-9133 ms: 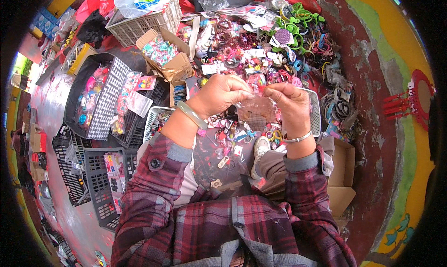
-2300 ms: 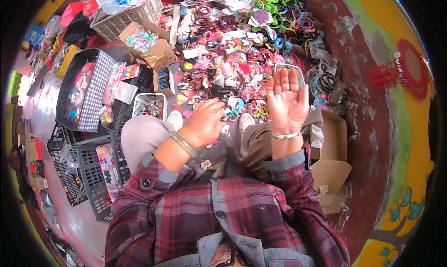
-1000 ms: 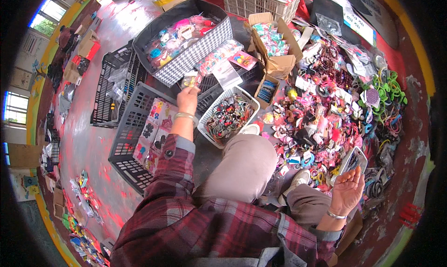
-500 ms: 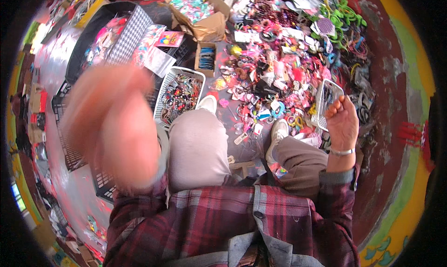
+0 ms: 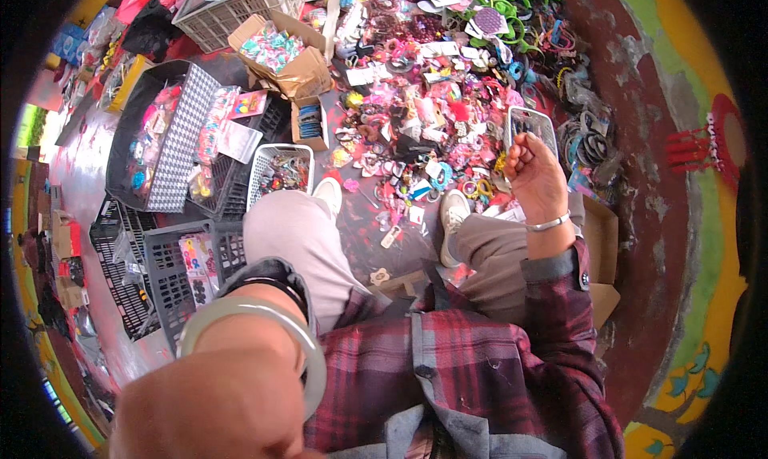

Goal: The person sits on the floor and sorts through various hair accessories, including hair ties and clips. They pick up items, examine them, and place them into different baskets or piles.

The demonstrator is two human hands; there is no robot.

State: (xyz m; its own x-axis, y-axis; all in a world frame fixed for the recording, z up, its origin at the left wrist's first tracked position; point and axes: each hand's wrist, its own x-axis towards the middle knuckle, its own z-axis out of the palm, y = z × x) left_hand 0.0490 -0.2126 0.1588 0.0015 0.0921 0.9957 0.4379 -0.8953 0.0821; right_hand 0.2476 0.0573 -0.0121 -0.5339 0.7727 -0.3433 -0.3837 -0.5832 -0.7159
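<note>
My left hand (image 5: 216, 395) is raised close to the camera at the lower left, with a pale bangle (image 5: 312, 363) around the wrist. Its fingers are hidden, so its grip cannot be read. My right hand (image 5: 539, 183) hovers over my right knee with the palm up. Its fingers are loosely bent and I see nothing in them. Just beyond it stands a white basket (image 5: 532, 115). A large heap of colourful hair accessories (image 5: 436, 131) spreads over the floor in front of my shoes.
A white basket of small accessories (image 5: 282, 171) stands by my left knee. Left of it are a houndstooth-sided black box (image 5: 182, 135) and dark crates (image 5: 174, 259). Cardboard boxes (image 5: 300, 71) and a beige crate (image 5: 240, 19) stand farther back. Green hair bands (image 5: 512, 11) lie at the far right.
My left hand has swung down and back toward the camera. My right hand appears farther left in the picture, still with bent fingers. The whole view has shifted, showing more at the far left.
</note>
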